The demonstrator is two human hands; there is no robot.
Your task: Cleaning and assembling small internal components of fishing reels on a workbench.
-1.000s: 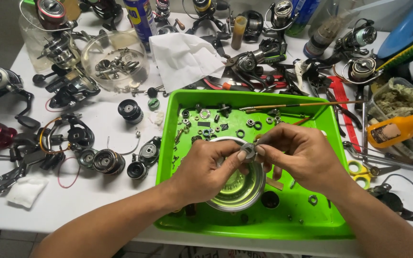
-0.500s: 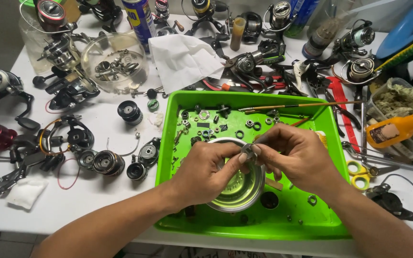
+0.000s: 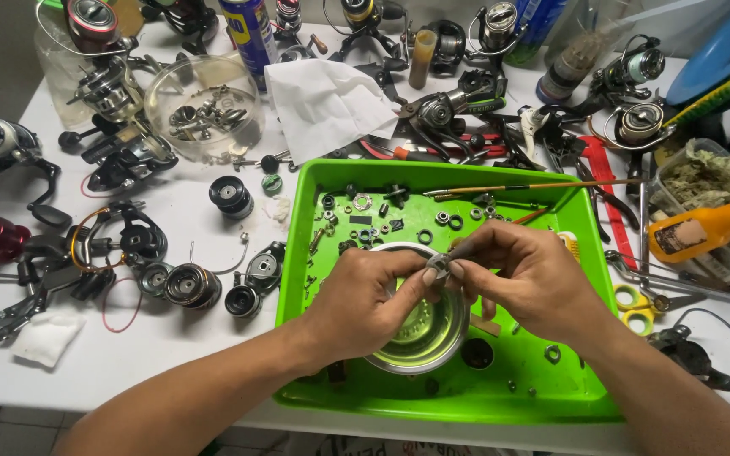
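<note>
Head view, looking down on a crowded white worktop (image 3: 171,355). Both hands meet over a green tray (image 3: 585,397), above a small metal bowl (image 3: 420,338) standing in the tray's near half. Left hand (image 3: 365,304) pinches a small silvery round part (image 3: 438,267) between thumb and forefinger; the other fingers curl under. Right hand (image 3: 530,283) closes its fingertips on the same part from the opposite side, along with a thin dark piece that is too small to identify. The part sits between the two sets of fingertips, directly over the bowl, likely so that anything dropped lands in the bowl rather than on the worktop.

Tray floor behind the hands carries scattered washers, rings and screws (image 3: 365,221), spread out in a single layer so each can be seen. A thin brown rod (image 3: 534,185) lies across the tray's far right corner.

Outside the tray: fishing reel bodies and spools (image 3: 192,285) to the left, a clear glass bowl of parts (image 3: 203,105) at far left, a crumpled white paper (image 3: 323,105) beyond the tray, a blue spray can (image 3: 247,34), an orange squeeze bottle (image 3: 707,226) lying on the right, yellow-handled scissors (image 3: 640,308) beside the tray's right wall. A white cloth pad (image 3: 44,338) rests near the worktop's front left edge.
</note>
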